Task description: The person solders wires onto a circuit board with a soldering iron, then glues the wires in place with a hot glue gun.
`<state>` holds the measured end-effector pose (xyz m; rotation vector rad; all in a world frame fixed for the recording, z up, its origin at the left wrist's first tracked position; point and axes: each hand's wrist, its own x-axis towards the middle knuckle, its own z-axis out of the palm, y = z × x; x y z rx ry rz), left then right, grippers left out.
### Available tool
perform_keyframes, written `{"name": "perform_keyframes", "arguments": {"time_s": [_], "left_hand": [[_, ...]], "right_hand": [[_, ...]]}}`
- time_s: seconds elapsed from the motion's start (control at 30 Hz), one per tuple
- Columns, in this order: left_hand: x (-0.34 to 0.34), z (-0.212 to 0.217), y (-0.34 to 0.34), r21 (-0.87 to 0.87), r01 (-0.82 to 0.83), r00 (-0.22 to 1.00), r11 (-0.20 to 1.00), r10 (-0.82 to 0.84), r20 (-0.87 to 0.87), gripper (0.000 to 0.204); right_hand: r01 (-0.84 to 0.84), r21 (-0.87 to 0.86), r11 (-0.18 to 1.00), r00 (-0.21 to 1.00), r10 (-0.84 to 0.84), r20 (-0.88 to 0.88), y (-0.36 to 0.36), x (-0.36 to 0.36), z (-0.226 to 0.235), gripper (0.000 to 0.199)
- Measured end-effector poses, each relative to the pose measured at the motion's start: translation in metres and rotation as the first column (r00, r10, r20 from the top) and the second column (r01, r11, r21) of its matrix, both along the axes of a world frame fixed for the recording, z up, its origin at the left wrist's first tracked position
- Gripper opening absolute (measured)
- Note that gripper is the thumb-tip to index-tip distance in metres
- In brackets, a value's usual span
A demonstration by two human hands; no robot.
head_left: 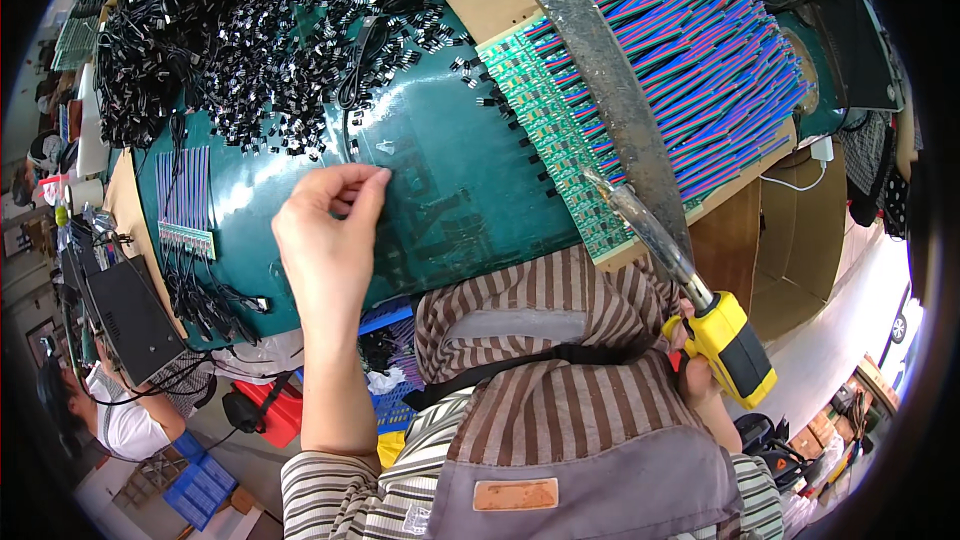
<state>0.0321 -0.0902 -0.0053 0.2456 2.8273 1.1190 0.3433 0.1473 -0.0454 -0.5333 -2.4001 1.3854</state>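
My left hand point(325, 235) hovers over the green mat point(440, 140), thumb and forefinger pressed together; anything between them is too small to make out. In my right hand point(697, 372) is a yellow and black soldering gun point(735, 345). Its metal barrel points up and left, with the tip above a strip of green circuit boards point(560, 130); I cannot tell whether it touches them. Blue, red and black wires point(710, 70) run from these boards to the right. A dark, worn metal bar point(625, 95) lies across the wires. Small black connectors line the boards' left edge.
A heap of black cables with small connectors point(265, 80) covers the far left of the mat. More wired boards point(188, 238) lie at the left edge, near a black box point(130, 315). A cardboard box point(800, 230) stands at the right. Another person point(125, 410) sits at lower left.
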Motion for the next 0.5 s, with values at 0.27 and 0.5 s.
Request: {"name": "perform_keyframes", "arguments": {"time_s": [0.27,0.5], "left_hand": [[0.046,0.009,0.048,0.610,-0.185,0.702,0.770,-0.331,0.630,0.014],[0.057,-0.001,0.063,0.652,-0.213,0.650,0.728,-0.393,0.651,0.020]], "right_hand": [[0.041,-0.042,0.998,0.999,-0.040,0.020,0.000,0.005,-0.005,0.035],[0.040,-0.081,0.996,0.999,-0.040,-0.006,-0.001,0.000,-0.001,0.035]]}}
